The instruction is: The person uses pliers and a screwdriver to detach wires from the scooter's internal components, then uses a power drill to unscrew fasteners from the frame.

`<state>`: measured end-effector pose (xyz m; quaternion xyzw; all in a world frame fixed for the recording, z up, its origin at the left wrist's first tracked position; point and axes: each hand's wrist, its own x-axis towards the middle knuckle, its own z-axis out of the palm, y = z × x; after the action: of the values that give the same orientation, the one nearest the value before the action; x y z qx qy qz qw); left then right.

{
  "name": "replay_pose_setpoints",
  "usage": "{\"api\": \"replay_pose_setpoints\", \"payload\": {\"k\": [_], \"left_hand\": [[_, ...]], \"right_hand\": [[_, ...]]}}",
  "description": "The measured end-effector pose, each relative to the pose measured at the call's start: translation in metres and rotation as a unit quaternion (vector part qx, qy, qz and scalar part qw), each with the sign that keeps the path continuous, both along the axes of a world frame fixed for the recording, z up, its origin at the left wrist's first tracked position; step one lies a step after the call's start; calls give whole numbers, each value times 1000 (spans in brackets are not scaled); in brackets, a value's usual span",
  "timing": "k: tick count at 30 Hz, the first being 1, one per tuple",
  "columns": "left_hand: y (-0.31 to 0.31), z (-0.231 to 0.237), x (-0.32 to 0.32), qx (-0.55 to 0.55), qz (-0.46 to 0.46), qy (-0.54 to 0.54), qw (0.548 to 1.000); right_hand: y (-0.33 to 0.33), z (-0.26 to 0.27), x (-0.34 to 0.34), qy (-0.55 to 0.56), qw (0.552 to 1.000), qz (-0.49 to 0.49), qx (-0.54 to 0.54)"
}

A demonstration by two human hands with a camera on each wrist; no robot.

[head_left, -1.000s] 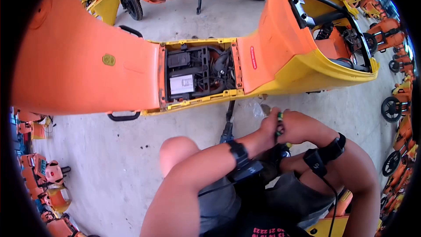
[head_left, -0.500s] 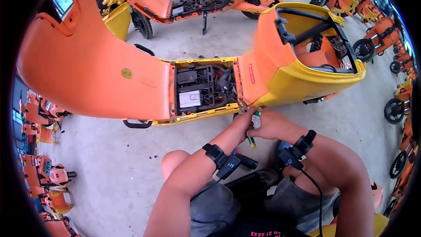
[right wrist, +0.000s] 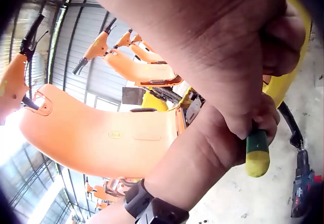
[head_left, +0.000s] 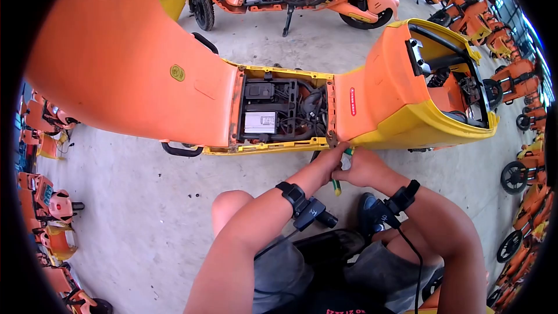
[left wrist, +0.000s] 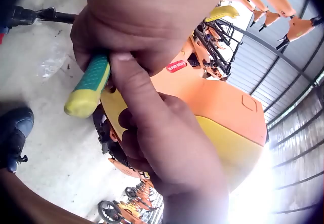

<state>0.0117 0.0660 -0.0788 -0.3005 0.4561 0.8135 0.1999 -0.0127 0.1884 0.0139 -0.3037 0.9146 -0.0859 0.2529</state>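
Both hands are together at the near yellow edge of an orange-and-yellow scooter body (head_left: 383, 99). My left hand (head_left: 325, 166) grips a pair of pliers with green-and-yellow handles (left wrist: 90, 88); one handle end (right wrist: 257, 158) sticks out below that fist. My right hand (head_left: 366, 168) lies against the left, fingers curled around the other handle, with its thumb (left wrist: 134, 82) up by the left palm. The metal head of the pliers (head_left: 332, 138) meets the frame edge beside the open floor compartment (head_left: 285, 107). Much of the tool is hidden inside the hands.
Inside the compartment sit a silver box (head_left: 260, 122) and dark wiring. A black footrest bar (head_left: 181, 149) juts out on the near left. On the floor lies a power tool (right wrist: 304, 186). More orange scooters (head_left: 290, 0) stand behind and along both sides.
Both hands have moved up and left from near the knees to the scooter's edge, bringing the pliers with them. Over the last half second they stay there while the head view shifts.
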Motion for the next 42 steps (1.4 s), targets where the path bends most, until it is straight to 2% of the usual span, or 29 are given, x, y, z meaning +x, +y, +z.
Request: {"api": "replay_pose_setpoints", "payload": {"k": [5, 10, 12, 16, 19, 23, 28, 29, 31, 33, 35, 38, 40, 42], "left_hand": [[4, -16, 0, 34, 10, 16, 999], [0, -21, -3, 10, -37, -3, 999], [0, -16, -3, 14, -33, -19, 999], [-1, -15, -2, -17, -42, -27, 999], [2, -22, -6, -16, -41, -21, 999], [-1, -33, -9, 1, -66, -19, 998], [-3, -25, -3, -24, -63, -36, 997], [-3, -24, -2, -21, -61, -36, 997], [2, -30, 5, 40, -42, 3, 998], [9, -33, 8, 86, -22, 11, 996], [11, -32, 9, 126, -3, 21, 992], [4, -10, 10, 84, -19, -3, 996], [5, -14, 5, 35, -8, -22, 999], [8, -24, 1, 33, 3, -6, 999]], "right_hand": [[-6, 0, 9, 0, 1000, -11, 23], [-7, -1, 10, 2, 1000, -1, 24], [-9, 6, 10, -30, 999, 32, 11], [-12, 10, 15, -31, 999, 27, -13], [-13, 14, 15, -70, 997, 15, -22], [-13, 9, 15, -56, 998, 15, -8], [-17, 16, 22, -61, 998, 16, 13], [-17, 9, 23, -51, 997, 21, 49], [-13, -10, 30, -47, 994, 26, 91], [-13, -24, 38, 7, 996, -38, 79], [-13, -25, 39, 3, 997, -39, 65], [-14, -25, 36, -2, 999, -23, 49], [-13, -28, 32, -2, 999, -7, 51], [-10, -32, 34, 20, 998, 10, 59]]}}
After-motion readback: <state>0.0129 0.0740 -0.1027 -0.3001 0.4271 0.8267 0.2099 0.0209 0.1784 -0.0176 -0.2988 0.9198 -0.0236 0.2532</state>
